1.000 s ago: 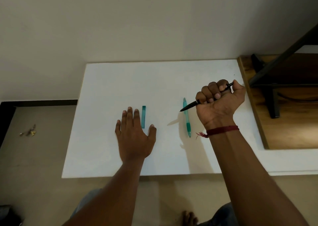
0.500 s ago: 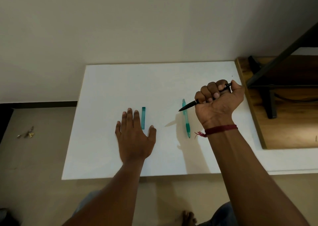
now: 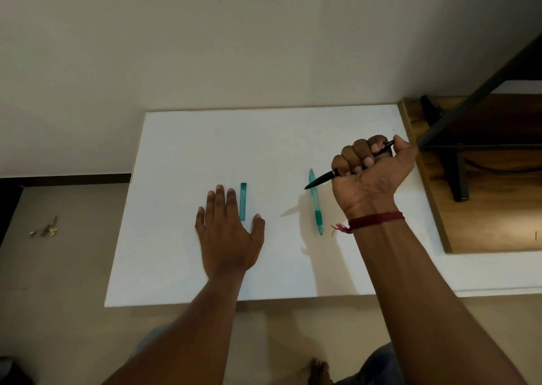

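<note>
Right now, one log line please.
right hand: grips black pen | left hand: flat on white board | teal pen, teal strip: on board

Looks like a room at home: plain cream wall beyond the right hand gripping a pen, wooden shelf just right of it, beige floor far left, bare foot below.

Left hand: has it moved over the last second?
No. The left hand lies flat on the white board, index finger right beside the teal strip, same as in both earlier frames.
</note>
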